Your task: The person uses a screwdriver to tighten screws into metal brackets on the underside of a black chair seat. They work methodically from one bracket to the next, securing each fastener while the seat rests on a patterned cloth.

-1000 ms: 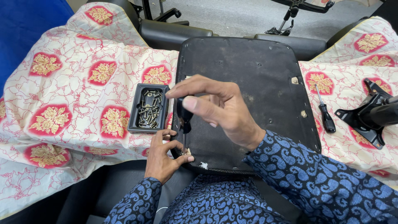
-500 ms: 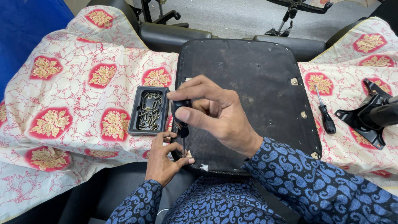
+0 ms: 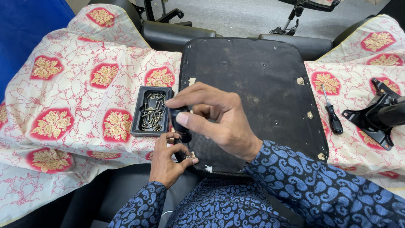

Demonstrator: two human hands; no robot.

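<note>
A black, upturned chair seat panel (image 3: 261, 80) lies in front of me on a flowered cloth. My right hand (image 3: 219, 122) is closed around the black handle of a screwdriver (image 3: 180, 125) that stands upright over the panel's near left corner. Just below it, my left hand (image 3: 166, 160) pinches the tool's lower end against that corner; whatever small part is between the fingers is hidden. A black tray (image 3: 137, 126) with several loose screws sits right beside both hands, to their left.
A second screwdriver (image 3: 333, 119) with a black handle lies on the cloth (image 3: 76, 97) right of the panel. Beyond it is a black metal bracket (image 3: 373, 120). Black chair parts (image 3: 177, 36) sit behind the panel, with a blue surface at far left.
My right hand has shifted slightly on the screwdriver handle, fingers turning around it. The left hand stays pinched at the same corner.
</note>
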